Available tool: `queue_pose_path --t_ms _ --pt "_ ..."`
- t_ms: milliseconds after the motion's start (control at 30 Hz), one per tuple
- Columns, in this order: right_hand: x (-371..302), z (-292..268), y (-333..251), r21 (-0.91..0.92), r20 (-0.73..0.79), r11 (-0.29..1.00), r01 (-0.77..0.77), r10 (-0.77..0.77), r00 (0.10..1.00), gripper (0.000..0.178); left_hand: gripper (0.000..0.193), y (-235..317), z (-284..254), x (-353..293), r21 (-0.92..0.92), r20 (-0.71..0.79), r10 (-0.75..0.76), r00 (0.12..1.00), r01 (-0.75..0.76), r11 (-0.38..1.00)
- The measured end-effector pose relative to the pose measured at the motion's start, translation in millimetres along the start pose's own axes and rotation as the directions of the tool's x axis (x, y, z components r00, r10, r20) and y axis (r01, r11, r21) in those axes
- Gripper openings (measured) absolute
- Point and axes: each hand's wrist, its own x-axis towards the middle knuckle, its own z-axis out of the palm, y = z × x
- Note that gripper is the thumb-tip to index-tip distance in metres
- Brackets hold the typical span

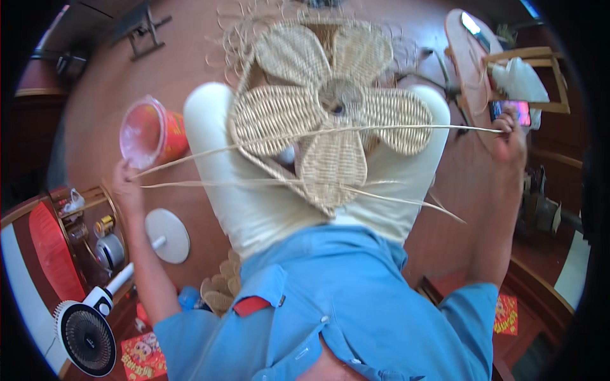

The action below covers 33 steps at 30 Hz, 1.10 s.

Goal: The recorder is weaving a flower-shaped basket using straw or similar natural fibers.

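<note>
A woven flower-shaped piece [273,119] of pale straw-like strands rests across my lap, with broad petals around a round centre and a braided edge along its left side. Over it a long pale strand [406,127] is stretched from one side to the other. My right hand [510,133], raised at the right, is closed on one end of this strand. At the left, beside the bucket, my left hand [129,178] pinches the other part of it. A second loose length [235,183] trails from the left hand over my legs, its split ends lying to the right.
A red bucket [171,133] with a plastic liner stands left of my knee. Nearby are a standing fan [86,336], its round white base [167,236] and a cabinet shelf holding small items. Loose strands [238,44] spread beyond my knees. A wooden-framed seat [562,82] stands right.
</note>
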Motion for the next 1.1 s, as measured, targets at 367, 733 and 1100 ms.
queue_pose_path --t_ms 367,733,1100 --pt "-30.0 -279.8 -106.1 -0.570 -0.425 0.763 0.304 -0.591 0.685 0.023 0.018 -216.2 -102.4 -21.8 0.227 -0.353 -0.296 0.888 0.388 0.893" --pt "-57.1 -311.2 -111.1 -0.515 -0.449 0.836 0.190 -0.452 0.770 0.047 0.075 -111.9 -75.8 0.5 0.605 0.315 -0.327 0.891 0.077 0.793" --pt "-172.0 36.4 68.6 -0.721 -0.126 0.658 -0.218 0.186 0.975 0.014 0.017 303.8 0.6 -123.7 -0.463 0.609 0.235 0.758 0.099 0.881"
